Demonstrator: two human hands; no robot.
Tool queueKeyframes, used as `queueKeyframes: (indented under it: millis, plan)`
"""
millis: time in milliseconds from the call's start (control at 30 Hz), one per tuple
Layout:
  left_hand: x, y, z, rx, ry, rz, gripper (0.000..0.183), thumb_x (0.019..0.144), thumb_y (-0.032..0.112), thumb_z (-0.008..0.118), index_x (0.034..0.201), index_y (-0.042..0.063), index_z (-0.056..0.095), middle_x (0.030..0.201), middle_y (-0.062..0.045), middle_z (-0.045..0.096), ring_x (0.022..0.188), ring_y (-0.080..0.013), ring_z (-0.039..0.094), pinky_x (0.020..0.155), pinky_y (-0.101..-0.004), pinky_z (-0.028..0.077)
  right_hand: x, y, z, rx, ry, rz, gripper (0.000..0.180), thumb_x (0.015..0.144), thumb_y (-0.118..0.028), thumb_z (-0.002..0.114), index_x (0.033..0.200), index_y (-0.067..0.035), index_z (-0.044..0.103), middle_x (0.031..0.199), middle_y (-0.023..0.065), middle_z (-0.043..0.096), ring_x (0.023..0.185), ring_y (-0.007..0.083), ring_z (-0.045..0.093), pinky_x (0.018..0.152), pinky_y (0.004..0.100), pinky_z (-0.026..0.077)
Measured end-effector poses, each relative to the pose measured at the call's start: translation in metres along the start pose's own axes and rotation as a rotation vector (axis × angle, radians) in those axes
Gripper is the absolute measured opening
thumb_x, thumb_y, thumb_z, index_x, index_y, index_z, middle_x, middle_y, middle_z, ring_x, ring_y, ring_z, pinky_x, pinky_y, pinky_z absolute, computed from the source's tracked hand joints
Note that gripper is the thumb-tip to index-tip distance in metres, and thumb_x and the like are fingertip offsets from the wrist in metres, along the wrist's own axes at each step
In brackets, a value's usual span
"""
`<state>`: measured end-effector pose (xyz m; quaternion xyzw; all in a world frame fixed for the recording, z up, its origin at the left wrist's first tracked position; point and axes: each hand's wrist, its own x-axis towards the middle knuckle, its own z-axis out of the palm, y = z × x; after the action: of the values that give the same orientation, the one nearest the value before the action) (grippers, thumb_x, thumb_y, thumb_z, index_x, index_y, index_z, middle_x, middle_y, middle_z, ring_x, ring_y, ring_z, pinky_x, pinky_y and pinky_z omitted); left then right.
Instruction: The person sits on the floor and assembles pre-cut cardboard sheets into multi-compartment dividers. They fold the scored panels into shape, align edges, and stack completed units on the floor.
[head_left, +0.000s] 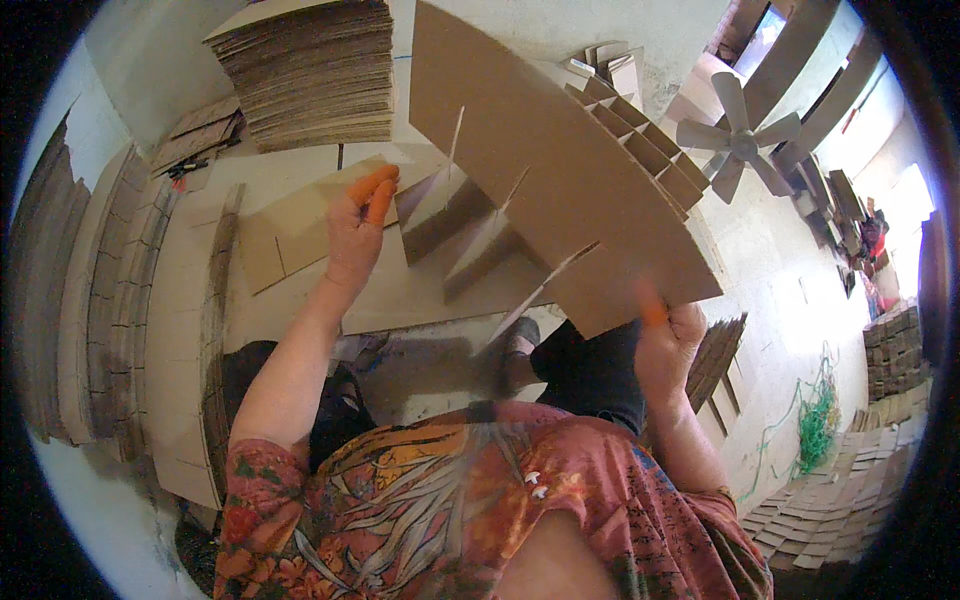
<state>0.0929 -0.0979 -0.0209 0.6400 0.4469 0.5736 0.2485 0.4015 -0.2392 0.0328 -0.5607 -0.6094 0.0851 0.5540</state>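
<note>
Orange coverings show on the fingers of both hands. My left hand (361, 214) grips the right part of a flat cardboard strip (289, 225) with a slit in its lower edge. At the near right corner of a large cardboard panel (517, 142), my right hand (671, 330) pinches the edge, its fingertips partly blurred. Three slits run into this panel. Cardboard dividers (491, 244) stand crosswise at the slits, below the panel and between my hands.
A tall stack of cardboard sheets (315, 75) stands at the back. Behind the panel sits an assembled cardboard grid (637, 139), with a fan (742, 142) to its right. Slotted strips (139, 292) are piled at left. Green twine (817, 420) and cardboard pieces (832, 495) lie at right.
</note>
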Motion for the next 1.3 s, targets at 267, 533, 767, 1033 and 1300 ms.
queueKeyframes:
  millis: [267,533,767,1033,1300]
  plan:
    - [0.001,-0.015,0.001,-0.044,0.052,0.041,0.024,0.092,0.017,0.053,0.110,0.005,0.063,0.098,-0.003,0.066,0.084,-0.0089,0.058,0.073,-0.0229,0.048,-0.020,0.028,0.031,0.069,-0.093,-0.057,0.006,0.083,-0.002,0.059,0.079,0.000,0.063,0.065,0.0090,0.062,0.055,0.0113,0.052,0.050,0.0277,0.042]
    - [-0.006,-0.014,0.004,-0.016,0.014,-0.030,0.026,0.091,0.019,0.054,0.108,0.000,0.062,0.089,-0.003,0.064,0.075,-0.0076,0.054,0.068,-0.0230,0.046,-0.040,0.070,0.041,-0.011,-0.224,0.028,0.013,0.081,-0.004,0.063,0.094,0.000,0.063,0.075,0.0148,0.065,0.063,0.0180,0.061,0.055,0.0299,0.046]
    - [-0.014,-0.016,0.004,-0.194,-0.013,-0.127,0.031,0.091,0.024,0.056,0.102,-0.003,0.062,0.072,0.001,0.052,0.066,-0.0073,0.045,0.063,-0.0228,0.043,-0.011,0.022,0.022,-0.137,-0.210,-0.388,0.050,0.079,0.003,0.059,0.126,-0.002,0.045,0.100,0.0199,0.063,0.086,0.0314,0.065,0.070,0.0345,0.052]
    - [-0.022,-0.008,0.017,0.018,-0.165,-0.090,0.029,0.090,0.027,0.057,0.086,-0.002,0.058,0.068,0.002,0.046,0.063,-0.0067,0.040,0.056,-0.0225,0.036,-0.015,0.043,0.024,-0.218,-0.438,-0.328,0.047,0.078,0.000,0.060,0.124,-0.001,0.048,0.076,0.0168,0.059,0.064,0.0324,0.061,0.056,0.0387,0.049]
    - [-0.030,-0.010,0.023,0.026,-0.175,-0.170,0.032,0.091,0.032,0.055,0.080,0.001,0.054,0.064,0.003,0.038,0.062,-0.0054,0.033,0.053,-0.0221,0.029,0.038,0.063,0.002,-0.366,0.143,-0.062,0.052,0.080,-0.021,0.068,0.120,0.004,0.048,0.118,0.0254,0.053,0.113,0.0339,0.050,0.094,0.0394,0.040]
